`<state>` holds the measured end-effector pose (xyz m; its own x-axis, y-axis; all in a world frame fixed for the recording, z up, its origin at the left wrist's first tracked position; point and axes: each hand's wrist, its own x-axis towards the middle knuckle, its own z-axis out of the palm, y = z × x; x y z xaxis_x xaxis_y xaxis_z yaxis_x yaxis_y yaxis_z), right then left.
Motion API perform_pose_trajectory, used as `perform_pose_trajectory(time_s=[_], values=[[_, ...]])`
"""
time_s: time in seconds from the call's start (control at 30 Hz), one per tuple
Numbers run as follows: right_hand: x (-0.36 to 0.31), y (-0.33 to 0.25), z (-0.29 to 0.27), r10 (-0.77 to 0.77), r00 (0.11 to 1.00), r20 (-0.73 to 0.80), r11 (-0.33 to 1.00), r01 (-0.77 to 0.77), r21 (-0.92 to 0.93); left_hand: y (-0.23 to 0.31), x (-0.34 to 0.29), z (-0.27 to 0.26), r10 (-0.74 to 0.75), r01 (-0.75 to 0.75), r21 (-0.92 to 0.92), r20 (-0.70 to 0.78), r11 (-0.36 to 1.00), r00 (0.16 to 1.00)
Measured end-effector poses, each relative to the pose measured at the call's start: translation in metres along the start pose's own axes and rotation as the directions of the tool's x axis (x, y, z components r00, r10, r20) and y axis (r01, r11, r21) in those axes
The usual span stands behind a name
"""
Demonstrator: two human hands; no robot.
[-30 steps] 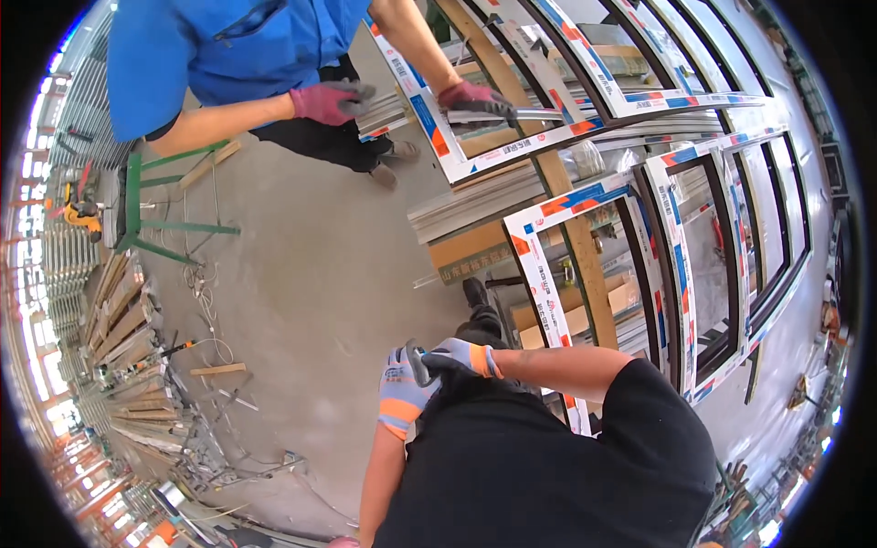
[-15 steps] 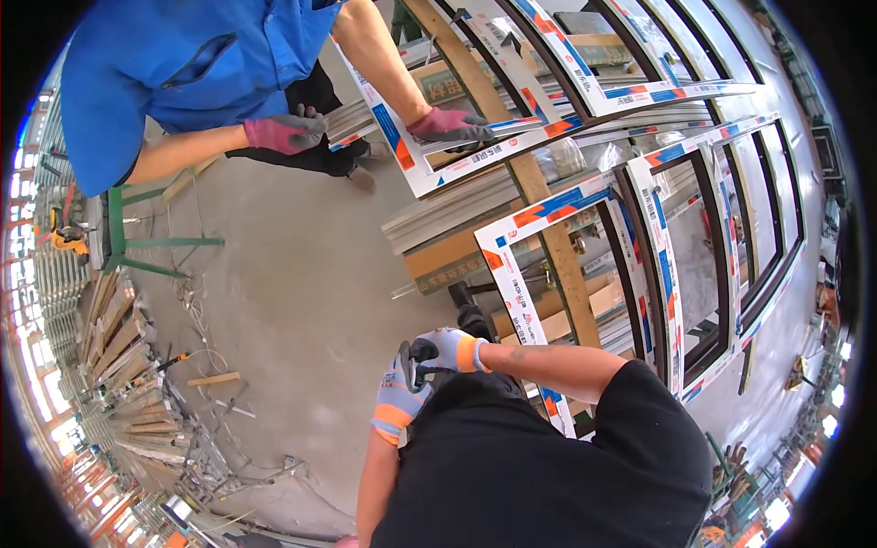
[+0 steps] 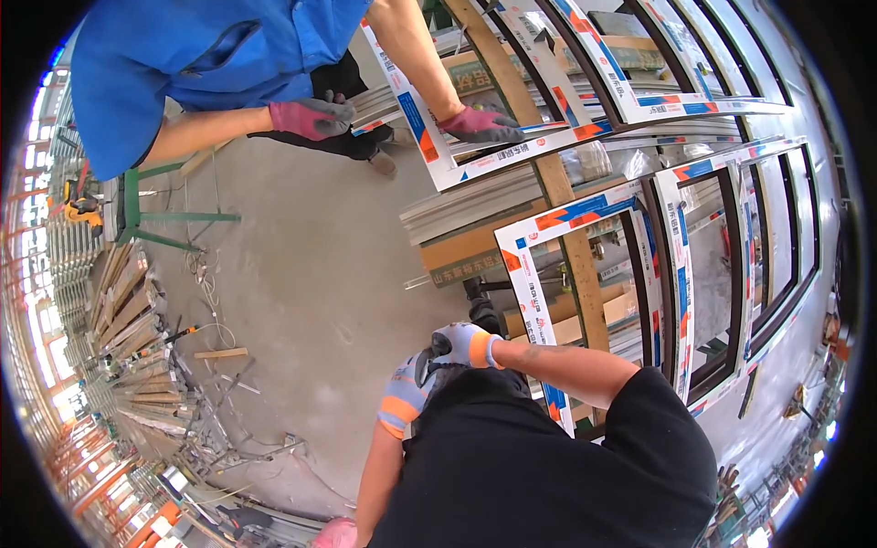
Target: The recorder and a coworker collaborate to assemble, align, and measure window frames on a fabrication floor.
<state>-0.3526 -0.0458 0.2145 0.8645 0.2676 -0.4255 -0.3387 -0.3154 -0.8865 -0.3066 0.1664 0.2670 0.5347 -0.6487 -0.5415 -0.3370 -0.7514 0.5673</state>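
In front of my body, my left hand (image 3: 410, 382) and my right hand (image 3: 464, 345) are brought together, both in grey gloves with dark finger pads and orange cuffs. The fingers of each are curled and meet at the dark tips. Whatever lies between them, if anything, is hidden. Just right of my hands stands the nearer window frame (image 3: 534, 297), white with blue and orange film on it. Neither hand touches it.
Across from me a co-worker in a blue shirt (image 3: 237, 55) rests one pink-gloved hand (image 3: 480, 125) on another window frame (image 3: 493, 164). Beneath the frames lie a wooden beam (image 3: 582, 274) and long profiles (image 3: 475, 208). Left are a green stand (image 3: 132, 205) and wood offcuts (image 3: 119, 292).
My two hands have drawn closer together, the right fingers now over the left ones. The view has shifted, so the frames and co-worker appear farther right. The co-worker's hands keep their places.
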Motion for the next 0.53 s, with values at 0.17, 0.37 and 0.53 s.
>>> perform_pose_trajectory(time_s=[0.17, 0.37, 0.53], values=[[0.001, -0.011, -0.002, 0.101, 0.991, 0.091, 0.994, -0.104, 0.035, -0.015, -0.021, -0.011, -0.040, 0.044, -0.143, 0.029, 0.989, 0.999], [0.007, -0.033, 0.017, 0.075, 0.987, 0.145, 0.992, -0.059, -0.111, -0.051, -0.059, -0.010, -0.111, 0.110, -0.091, -0.004, 0.990, 0.994], [0.016, -0.044, 0.016, 0.098, 0.977, 0.187, 0.985, -0.069, -0.155, -0.077, -0.088, -0.002, -0.384, 0.384, -0.089, 0.018, 0.919, 0.923]])
